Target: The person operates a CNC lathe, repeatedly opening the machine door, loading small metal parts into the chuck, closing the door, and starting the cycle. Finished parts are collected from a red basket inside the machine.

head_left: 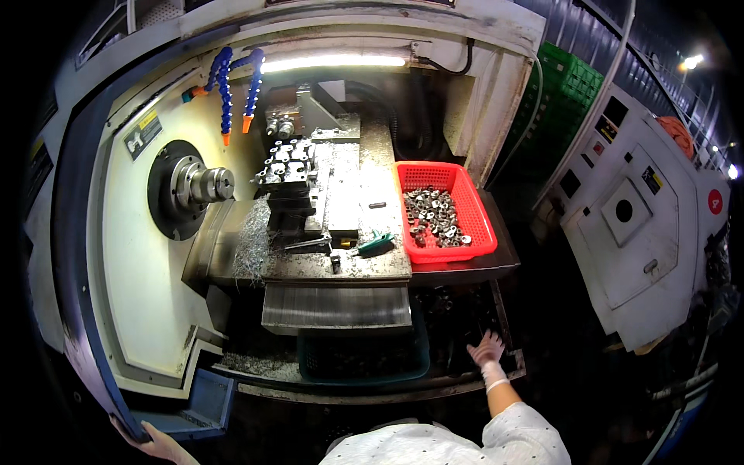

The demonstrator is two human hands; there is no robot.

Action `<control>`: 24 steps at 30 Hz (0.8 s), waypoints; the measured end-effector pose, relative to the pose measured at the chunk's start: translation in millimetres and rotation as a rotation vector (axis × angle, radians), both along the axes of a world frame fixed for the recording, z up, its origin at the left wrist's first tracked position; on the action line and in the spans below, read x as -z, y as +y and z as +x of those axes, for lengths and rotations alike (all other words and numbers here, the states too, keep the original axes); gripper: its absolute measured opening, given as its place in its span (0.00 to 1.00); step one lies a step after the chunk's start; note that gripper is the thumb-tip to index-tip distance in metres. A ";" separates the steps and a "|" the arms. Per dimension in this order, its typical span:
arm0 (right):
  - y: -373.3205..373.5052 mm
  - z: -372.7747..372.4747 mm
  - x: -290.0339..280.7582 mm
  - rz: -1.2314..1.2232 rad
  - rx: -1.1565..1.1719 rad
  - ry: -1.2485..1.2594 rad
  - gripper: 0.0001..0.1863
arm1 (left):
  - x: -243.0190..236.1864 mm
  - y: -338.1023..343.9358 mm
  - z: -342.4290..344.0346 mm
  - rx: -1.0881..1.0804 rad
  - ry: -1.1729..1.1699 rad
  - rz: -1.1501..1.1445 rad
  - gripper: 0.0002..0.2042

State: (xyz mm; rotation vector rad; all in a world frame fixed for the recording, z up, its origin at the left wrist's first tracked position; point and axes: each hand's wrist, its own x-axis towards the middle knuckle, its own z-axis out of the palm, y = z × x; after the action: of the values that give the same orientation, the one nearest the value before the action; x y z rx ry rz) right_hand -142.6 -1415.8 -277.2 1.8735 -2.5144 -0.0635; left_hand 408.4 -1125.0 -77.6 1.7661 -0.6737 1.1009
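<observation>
My left hand [157,444], in a pale glove, is at the lower left with its fingers curled round the lower edge of the machine door [91,353]. My right hand [487,351], in a thin whitish glove, hangs in the air with fingers spread and nothing in them. It is over the dark lower tray of the lathe, below a red plastic basket [449,254] of small metal parts [434,217]. Inside the lathe, the spindle chuck [211,186] faces the tool block [288,164]. A green-handled tool [376,244] and a metal wrench [310,242] lie on the slide.
Metal shavings [253,242] heap beside the slide. Under it sits a dark green basket [364,375]. Blue coolant hoses [225,97] hang above the chuck. To the right stand another white machine [632,240] and stacked green crates [559,89].
</observation>
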 end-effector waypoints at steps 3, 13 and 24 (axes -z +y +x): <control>5.6 1.9 37.4 0.101 -0.059 -0.043 0.36 | -4.1 -0.7 -5.6 0.001 0.004 -0.019 0.24; 32.0 -6.4 -40.1 -0.246 -0.472 4.173 0.15 | -11.7 -12.6 -25.5 0.031 0.032 -0.069 0.26; -32.0 375.8 -248.1 -0.980 0.123 3.752 0.17 | -14.1 -23.6 -28.2 0.110 0.039 -0.066 0.27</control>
State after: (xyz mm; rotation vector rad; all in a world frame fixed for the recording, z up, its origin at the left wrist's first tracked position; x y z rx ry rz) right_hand 233.2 -1447.8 -29.1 2.6609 -2.7756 3.5316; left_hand 380.2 -1148.6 -63.5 1.6702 -0.6952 1.0003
